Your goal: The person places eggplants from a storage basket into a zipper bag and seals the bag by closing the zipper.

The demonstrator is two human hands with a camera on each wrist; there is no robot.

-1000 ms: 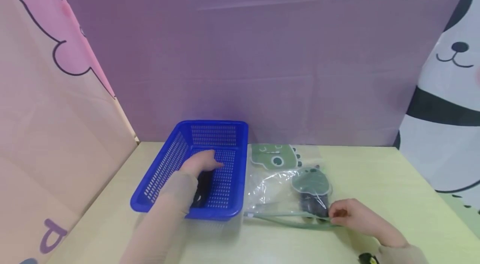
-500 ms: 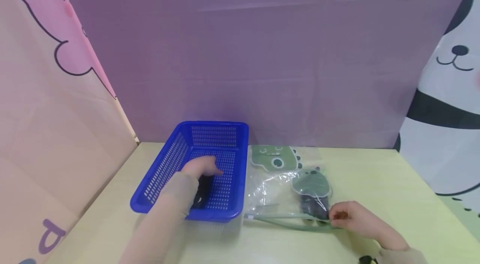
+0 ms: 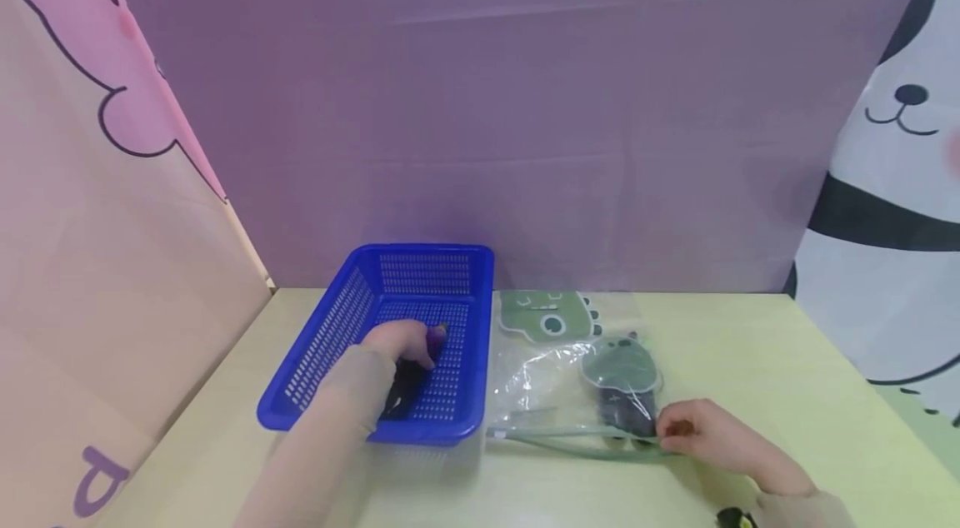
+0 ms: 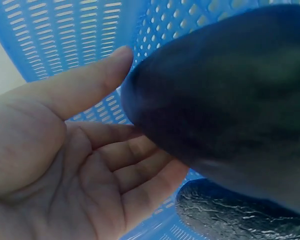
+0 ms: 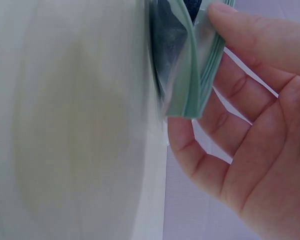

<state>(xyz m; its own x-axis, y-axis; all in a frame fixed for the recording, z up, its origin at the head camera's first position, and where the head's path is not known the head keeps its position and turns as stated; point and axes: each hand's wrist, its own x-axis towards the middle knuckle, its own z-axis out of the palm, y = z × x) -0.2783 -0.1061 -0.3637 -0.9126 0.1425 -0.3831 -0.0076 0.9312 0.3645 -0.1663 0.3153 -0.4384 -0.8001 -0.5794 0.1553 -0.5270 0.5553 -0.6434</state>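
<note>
From the head view, the eggplant looks to be held by the left hand down inside the basket, stem end poking past the fingers, while one corner of the bag is pinched by the right hand on the table. The zip is parted into a low, slack slot, so anything pushed in there could get snagged on the edge and the whole bag dragged along. Its far end isn't held by either hand, so it could sag closed. In the left wrist view, a smooth rounded end is seen between thumb and curled fingers, not fully wrapped; the fingertips are hidden, so how firmly it's gripped can't be told. With slick skin held near one end, it could be twisted loose and dropped, and the wrinkly black lump beside it could get knocked. In the right wrist view, the zip's end is nipped by thumb and fingers, strips pressed together, with a dark piece right behind. If that pinch slipped, the bag could be tipped and the piece spilled.
</note>
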